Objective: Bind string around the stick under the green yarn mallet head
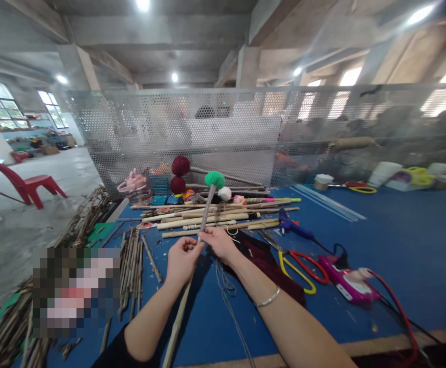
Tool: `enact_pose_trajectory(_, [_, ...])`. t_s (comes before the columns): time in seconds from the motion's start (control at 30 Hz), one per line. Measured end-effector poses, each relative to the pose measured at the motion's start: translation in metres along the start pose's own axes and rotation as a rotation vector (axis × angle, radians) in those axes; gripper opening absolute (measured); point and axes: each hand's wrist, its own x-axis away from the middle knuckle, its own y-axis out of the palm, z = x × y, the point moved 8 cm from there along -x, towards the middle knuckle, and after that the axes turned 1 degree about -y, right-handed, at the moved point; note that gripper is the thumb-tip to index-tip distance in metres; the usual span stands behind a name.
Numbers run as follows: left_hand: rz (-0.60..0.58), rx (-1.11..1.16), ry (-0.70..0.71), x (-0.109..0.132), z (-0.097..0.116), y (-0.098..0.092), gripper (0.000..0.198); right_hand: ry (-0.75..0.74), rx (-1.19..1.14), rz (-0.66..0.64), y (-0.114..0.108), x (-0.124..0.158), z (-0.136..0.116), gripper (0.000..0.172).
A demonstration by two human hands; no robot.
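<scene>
A long wooden stick (180, 314) runs up from the table's front edge, its upper part wrapped in grey and topped by a green yarn ball (215, 179). My left hand (183, 257) is closed round the stick near its middle. Just above and to the right, my right hand (218, 243) pinches the stick at the lower end of the grey wrapping. Loose grey yarn (226, 286) trails down below my right hand to the front edge. Dark red cloth (263, 266) lies beneath my right wrist.
Scissors (303, 266), a blue glue gun (294, 226) and a magenta power strip (348, 281) lie right on the blue table (410, 235). Several sticks (131, 271) lie left, more behind my hands. Dark red yarn balls (180, 165) sit before a perforated metal screen (192, 122).
</scene>
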Motion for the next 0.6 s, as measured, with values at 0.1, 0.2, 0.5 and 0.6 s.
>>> enact_pose_trajectory(0.1, [-0.099,0.039,-0.061,0.000,-0.002,0.006,0.034,0.052,-0.049,-0.094,0.002,0.004,0.002,0.028])
enact_pose_trajectory(0.2, [-0.191,0.202,-0.126,0.004,-0.004,0.016,0.036,0.105,-0.143,-0.204,0.005,0.007,0.006,0.031])
enact_pose_trajectory(0.5, [-0.205,0.288,-0.236,0.009,-0.018,0.019,0.040,0.052,-0.048,-0.074,0.006,0.002,0.009,0.028])
enact_pose_trajectory(0.6, [-0.101,0.148,-0.147,0.007,-0.015,0.010,0.042,-0.006,-0.013,-0.017,0.004,0.000,0.006,0.027])
